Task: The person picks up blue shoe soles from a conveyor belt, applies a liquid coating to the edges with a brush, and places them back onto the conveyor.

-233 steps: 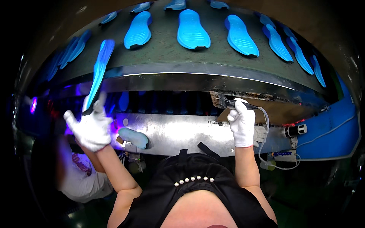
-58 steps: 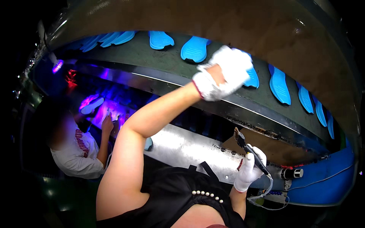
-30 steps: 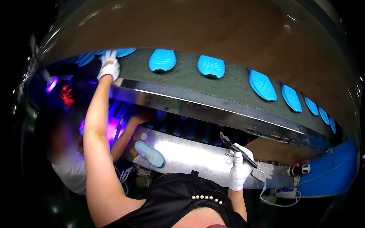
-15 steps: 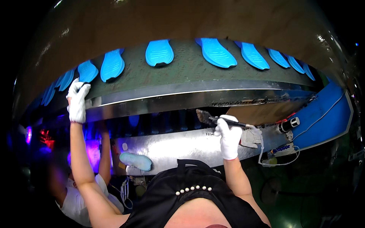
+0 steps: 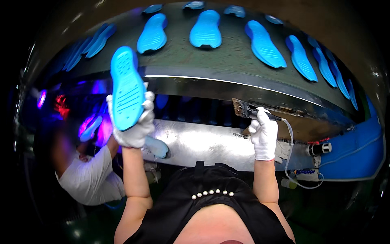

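A bright blue shoe sole (image 5: pixel 126 89), with small holes at one end and grooves along the rest, is held raised by my white-gloved left hand (image 5: pixel 140 129). The fingers wrap round its lower end from below. My gloved right hand (image 5: pixel 266 134) is closed round the dark handle of a flat brush (image 5: pixel 240 108), whose brown bristles point left. A thin white tube (image 5: pixel 291 136) trails from the brush's handle end. Beyond both hands, rows of blue soles (image 5: pixel 206 30) lie on the green conveyor belt (image 5: pixel 178 61).
A metal rail (image 5: pixel 227 85) edges the belt. On the metal ledge (image 5: pixel 195 142) lie a paler sole (image 5: pixel 158 148) and a loose white glove (image 5: pixel 282 151). A black cylinder (image 5: pixel 319 149) stands farther right. Another person (image 5: pixel 93 179) works at left beside purple light.
My left hand has taken a blue sole off the belt and brought it nearer and to the right. The brush has shifted slightly right in my right hand, and the view has turned.
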Motion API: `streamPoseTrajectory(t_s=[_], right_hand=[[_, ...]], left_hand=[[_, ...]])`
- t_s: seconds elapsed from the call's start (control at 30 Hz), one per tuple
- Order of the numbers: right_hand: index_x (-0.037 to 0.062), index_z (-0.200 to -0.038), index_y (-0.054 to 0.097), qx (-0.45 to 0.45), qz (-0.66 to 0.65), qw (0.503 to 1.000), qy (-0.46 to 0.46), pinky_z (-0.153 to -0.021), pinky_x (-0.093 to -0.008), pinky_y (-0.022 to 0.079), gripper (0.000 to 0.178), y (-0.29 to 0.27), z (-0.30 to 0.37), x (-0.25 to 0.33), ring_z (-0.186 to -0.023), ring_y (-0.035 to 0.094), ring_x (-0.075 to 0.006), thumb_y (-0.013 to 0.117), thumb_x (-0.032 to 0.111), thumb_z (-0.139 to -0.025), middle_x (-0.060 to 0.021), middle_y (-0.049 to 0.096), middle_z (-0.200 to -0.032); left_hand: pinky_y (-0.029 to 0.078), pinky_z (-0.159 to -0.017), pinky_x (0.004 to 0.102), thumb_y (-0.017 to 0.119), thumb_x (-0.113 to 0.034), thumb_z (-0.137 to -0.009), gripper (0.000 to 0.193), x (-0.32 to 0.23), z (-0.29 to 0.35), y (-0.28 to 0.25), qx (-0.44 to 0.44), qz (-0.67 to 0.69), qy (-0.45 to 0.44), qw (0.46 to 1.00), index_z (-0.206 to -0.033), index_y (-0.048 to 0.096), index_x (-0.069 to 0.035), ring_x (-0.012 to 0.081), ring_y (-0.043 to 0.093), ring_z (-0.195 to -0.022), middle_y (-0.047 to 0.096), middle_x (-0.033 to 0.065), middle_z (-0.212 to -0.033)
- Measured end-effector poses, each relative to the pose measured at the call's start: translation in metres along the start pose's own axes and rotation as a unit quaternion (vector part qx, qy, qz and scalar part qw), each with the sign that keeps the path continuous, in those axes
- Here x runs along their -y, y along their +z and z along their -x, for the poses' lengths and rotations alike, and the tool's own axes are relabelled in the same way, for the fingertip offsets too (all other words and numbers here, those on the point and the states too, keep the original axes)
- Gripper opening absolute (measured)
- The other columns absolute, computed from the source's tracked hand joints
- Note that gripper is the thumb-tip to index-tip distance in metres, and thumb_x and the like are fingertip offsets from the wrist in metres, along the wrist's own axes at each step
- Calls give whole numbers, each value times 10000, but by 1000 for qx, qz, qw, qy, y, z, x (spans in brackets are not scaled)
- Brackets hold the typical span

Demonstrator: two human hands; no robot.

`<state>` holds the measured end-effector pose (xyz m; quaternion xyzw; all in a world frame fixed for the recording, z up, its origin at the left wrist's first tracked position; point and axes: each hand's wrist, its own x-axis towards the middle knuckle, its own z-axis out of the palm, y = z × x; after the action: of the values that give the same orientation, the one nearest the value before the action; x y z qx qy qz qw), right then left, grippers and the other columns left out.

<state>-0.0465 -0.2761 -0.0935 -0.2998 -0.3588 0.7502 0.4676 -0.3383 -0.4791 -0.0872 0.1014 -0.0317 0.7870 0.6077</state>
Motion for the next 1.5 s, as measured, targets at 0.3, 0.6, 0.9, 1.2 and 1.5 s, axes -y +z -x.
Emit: streamPoseTrajectory(t_s=[0.3, 0.6, 0.9, 1.2, 1.5], right_hand=[[1, -942, 646, 147, 274, 938, -155, -522, -217, 442, 158, 112, -4, 17, -552, 548, -78, 716, 99, -840, -15, 618, -711], [-8, -918, 685, 325, 466, 752, -334, -670, -246, 536, 200, 81, 51, 13, -711, 661, -116, 762, -44, -737, -92, 703, -831], [15, -930, 679, 345, 386, 787, -335, -697, -289, 548, 207, 91, 45, 13, -750, 693, -185, 755, -33, -744, -95, 703, -851], [56, -982, 664, 455, 469, 659, -372, -665, -348, 570, 264, 90, 68, 11, -678, 692, -226, 775, 24, -744, -106, 700, -857], [81, -984, 681, 434, 424, 704, -368, -752, -340, 541, 260, 71, 69, -8, -812, 670, -277, 766, 14, -747, -119, 677, -920]], left_hand=[[550, -818, 517, 388, -800, -817, 977, 126, -14, 0, -125, -134, 42, 982, -1317, 464, 36, 384, 657, -901, 603, 273, -1117], [519, -895, 509, 383, -798, -820, 974, 123, -14, -24, -18, -39, 70, 997, -1373, 414, 3, 370, 622, -1031, 555, 247, -1235], [471, -995, 462, 423, -699, -879, 855, 149, -18, -14, -90, -81, 55, 991, -1401, 394, -23, 323, 594, -1111, 571, 197, -1260], [452, -967, 568, 341, -849, -783, 1087, 131, -23, -31, 47, 7, -19, 999, -1452, 302, 7, 468, 525, -1171, 441, 330, -1359], [556, -690, 540, 406, -737, -854, 916, 106, -27, -15, -3, -17, -24, 1000, -1452, 344, -45, 446, 633, -951, 469, 320, -1334]])
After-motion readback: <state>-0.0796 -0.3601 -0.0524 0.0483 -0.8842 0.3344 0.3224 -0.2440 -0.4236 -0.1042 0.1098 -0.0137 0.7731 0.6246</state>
